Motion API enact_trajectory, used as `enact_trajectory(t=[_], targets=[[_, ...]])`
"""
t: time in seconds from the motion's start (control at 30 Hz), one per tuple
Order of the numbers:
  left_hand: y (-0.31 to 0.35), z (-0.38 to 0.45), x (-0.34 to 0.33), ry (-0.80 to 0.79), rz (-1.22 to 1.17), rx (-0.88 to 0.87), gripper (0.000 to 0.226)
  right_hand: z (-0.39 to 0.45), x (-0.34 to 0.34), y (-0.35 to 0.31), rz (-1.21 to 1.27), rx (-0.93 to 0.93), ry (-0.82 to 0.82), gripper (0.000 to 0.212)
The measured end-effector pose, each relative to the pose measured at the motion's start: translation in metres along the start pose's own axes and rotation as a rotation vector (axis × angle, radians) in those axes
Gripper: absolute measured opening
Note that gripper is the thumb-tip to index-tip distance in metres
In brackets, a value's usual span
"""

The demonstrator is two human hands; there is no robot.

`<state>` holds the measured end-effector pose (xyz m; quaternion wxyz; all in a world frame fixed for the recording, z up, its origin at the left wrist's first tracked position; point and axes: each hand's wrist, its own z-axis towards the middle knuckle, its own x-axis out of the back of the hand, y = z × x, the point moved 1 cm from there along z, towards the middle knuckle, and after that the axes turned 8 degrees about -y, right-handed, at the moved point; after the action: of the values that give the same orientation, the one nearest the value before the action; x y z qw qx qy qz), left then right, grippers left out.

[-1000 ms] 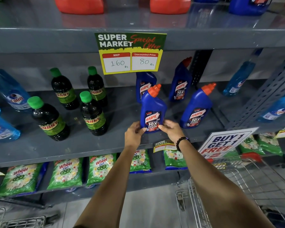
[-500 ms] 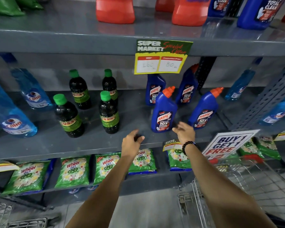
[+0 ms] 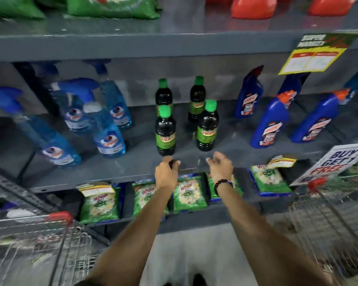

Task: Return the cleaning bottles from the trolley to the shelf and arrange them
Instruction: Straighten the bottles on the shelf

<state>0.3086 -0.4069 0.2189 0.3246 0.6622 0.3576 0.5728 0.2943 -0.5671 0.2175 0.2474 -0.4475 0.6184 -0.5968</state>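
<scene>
Both hands reach empty toward the front edge of the grey shelf [image 3: 132,162]: the left hand [image 3: 165,172] with fingers curled loosely, pinching nothing, the right hand [image 3: 220,167] half spread, a dark bead bracelet [image 3: 222,185] at its wrist. Just beyond the fingertips stand four dark bottles with green caps [image 3: 165,131], upright in two rows, flanked by blue spray bottles [image 3: 109,135] on one side and blue angled-neck bottles [image 3: 270,124] on the other. A wire trolley [image 3: 50,234] sits at lower left and a second trolley [image 3: 327,205] at lower right, their contents blurred. The arranging step appears under way; squaring the green-capped front pair seems the likely next move, calling for a light grip on each.
</scene>
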Motion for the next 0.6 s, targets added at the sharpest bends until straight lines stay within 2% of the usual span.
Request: enact_trajectory(t=[0.07, 0.13, 0.23, 0.37, 0.5, 0.6], targets=[[-0.009, 0.004, 0.016, 0.053, -0.05, 0.034, 0.028, -0.008, -0.031, -0.002, -0.098, 0.049, -0.113, 0.035], [-0.014, 0.01, 0.029, 0.088, -0.083, 0.062, 0.025, -0.01, -0.056, -0.005, -0.117, 0.061, -0.255, 0.047], [-0.017, 0.02, 0.042, 0.027, -0.081, 0.06, 0.043, -0.003, -0.078, -0.011, -0.154, 0.085, -0.385, 0.062], [-0.016, 0.03, 0.05, -0.087, -0.054, -0.001, 0.051, 0.011, -0.087, -0.017, -0.256, 0.121, -0.488, 0.072], [-0.018, 0.039, 0.053, -0.085, -0.031, 0.029, 0.057, 0.02, -0.09, -0.02, -0.272, 0.198, -0.566, 0.068], [-0.018, 0.041, 0.053, -0.069, -0.004, 0.035, 0.052, 0.022, -0.092, -0.019, -0.25, 0.195, -0.555, 0.068]])
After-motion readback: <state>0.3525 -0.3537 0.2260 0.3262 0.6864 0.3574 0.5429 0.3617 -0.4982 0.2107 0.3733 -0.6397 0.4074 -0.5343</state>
